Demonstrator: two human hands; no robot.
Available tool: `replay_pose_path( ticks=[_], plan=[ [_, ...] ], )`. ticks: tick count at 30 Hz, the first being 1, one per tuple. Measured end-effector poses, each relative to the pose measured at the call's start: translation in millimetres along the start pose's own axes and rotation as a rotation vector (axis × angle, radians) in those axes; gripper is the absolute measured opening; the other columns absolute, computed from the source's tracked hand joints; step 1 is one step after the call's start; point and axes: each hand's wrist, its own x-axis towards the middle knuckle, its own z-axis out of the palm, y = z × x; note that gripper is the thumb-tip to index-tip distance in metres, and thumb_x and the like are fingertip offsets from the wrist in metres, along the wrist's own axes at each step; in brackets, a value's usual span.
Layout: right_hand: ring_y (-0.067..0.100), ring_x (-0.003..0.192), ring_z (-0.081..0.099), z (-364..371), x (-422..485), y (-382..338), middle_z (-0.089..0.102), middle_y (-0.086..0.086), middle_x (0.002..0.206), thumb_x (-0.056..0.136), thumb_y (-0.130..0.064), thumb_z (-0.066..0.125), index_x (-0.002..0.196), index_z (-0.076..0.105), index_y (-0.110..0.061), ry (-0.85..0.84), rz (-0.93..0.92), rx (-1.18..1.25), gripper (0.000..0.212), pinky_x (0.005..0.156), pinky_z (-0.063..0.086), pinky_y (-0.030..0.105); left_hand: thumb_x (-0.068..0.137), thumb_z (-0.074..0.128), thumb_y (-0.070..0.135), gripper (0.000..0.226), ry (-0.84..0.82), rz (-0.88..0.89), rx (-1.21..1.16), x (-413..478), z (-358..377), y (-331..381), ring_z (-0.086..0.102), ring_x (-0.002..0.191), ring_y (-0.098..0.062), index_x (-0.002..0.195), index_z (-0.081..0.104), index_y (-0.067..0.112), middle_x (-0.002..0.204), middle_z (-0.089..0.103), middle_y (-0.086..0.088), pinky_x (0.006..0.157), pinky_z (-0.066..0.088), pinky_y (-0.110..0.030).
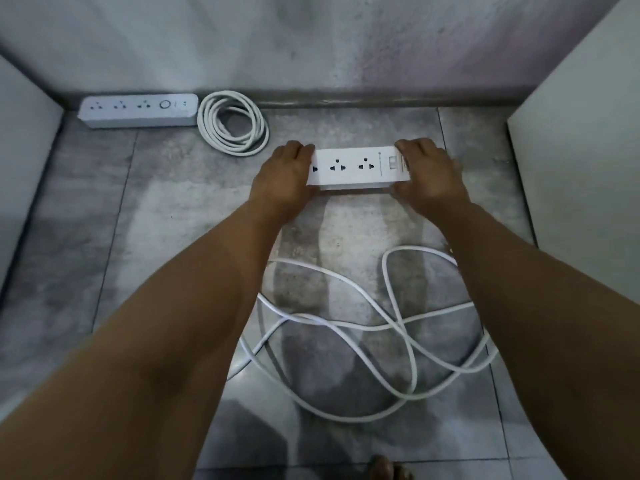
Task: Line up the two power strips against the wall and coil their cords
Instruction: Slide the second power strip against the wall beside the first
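The strip (356, 166) is gripped at its two short ends. The left hand (287, 171) is wrapped round one end and the right hand (427, 171) round the other, fingers over the edge facing the wall (311, 46) and thumbs on the opposite edge. It is held parallel to the wall but apart from it, with bare floor (173, 202) between. Whether it rests on the floor or is lifted slightly cannot be told.

The shell is judged to be rigid, light, smooth plastic that would slide easily on the tile. The end grip suits it, since the sockets are kept clear and the body can be steered square. The loose cord (363, 327) is sprawled in crossing loops well away from the wall. It is judged limp yet springy, likely to drag behind and to snag where the loops cross. It would best be taken near the strip and gathered loop by loop. Where it leaves the strip is hidden by the hands.

The other strip (138, 110) is set touching the foot of the wall, with its coil (232, 123) wound neatly, also at the foot of the wall.

A line of small print is seen by the switch at the end of the strip under the right hand, too small to be read. No brand can be made out on either strip.
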Motion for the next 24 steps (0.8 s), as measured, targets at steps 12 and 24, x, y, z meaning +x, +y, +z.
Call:
replay_pose_path(
  ticks=[12, 24],
  plan=[
    [0.041, 0.108, 0.055, -50.2, 28.0, -28.7, 0.054, 0.016, 0.127, 0.075, -0.023, 0.075, 0.127, 0.051, -0.011, 0.219, -0.122, 0.012, 0.059, 0.082, 0.05, 0.048, 0.083, 0.073, 0.022, 0.063, 0.2, -0.019, 0.023, 14.7, -54.0, -9.4, 0.049, 0.119, -0.039, 0.136, 0.045, 0.003, 0.134, 0.049, -0.019, 0.093, 0.041, -0.046],
    [0.04, 0.106, 0.055, -15.8, 95.6, -26.2, 0.052, 0.016, 0.128, 0.078, -0.017, 0.072, 0.132, 0.05, -0.012, 0.193, -0.153, 0.007, 0.058, 0.074, 0.044, 0.039, 0.092, 0.06, 0.019, 0.069, 0.17, 0.014, 0.03, 71.6, -23.4, -49.0, 0.032, 0.14, -0.037, 0.151, 0.027, 0.0, 0.154, 0.032, -0.022, 0.113, 0.028, -0.043]
  ],
)
